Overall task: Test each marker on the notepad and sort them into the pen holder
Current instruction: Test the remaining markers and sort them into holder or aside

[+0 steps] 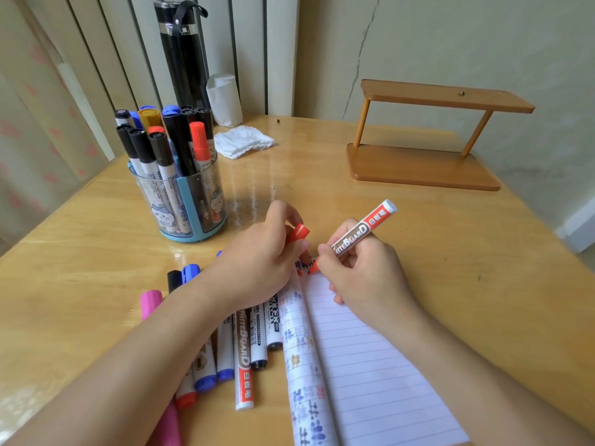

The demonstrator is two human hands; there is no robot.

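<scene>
Closest of all, the notepad [370, 365] lies open on the wooden table [80, 252]. Its lined page is mostly blank, and the pages rolled back along its left side show rows of coloured test marks. Touching that left side lies a heap of loose markers [242, 355], capped and side by side, with blue, black and red ends. A pink marker [150, 302] lies farther left of the notepad, partly under the left forearm.

Over the notepad's top left corner, the left hand [257, 262] pinches a red cap [297, 233] between thumb and fingertips, with the other fingers curled in. The right hand [360, 275] rests on the upper part of the notepad, its fingers wrapped round a red marker [362, 230]. The uncapped tip is down at the page's top edge, beside a few small scribbles, and the barrel slants up and away to the right.

Beyond the notepad to the left stands the pen holder [190, 204], a clear round tub with a blue base and cartoon pictures. It is packed with upright markers [167, 146] capped in black, blue, yellow and red. Farther back from the notepad lies a crumpled white tissue [241, 143]. Well to the notepad's far right, a small wooden shelf [428, 165] stands near the wall. Farthest from the notepad, at the back left, stands a tall black flask [183, 59] with a white paper cup [223, 98] beside it.
</scene>
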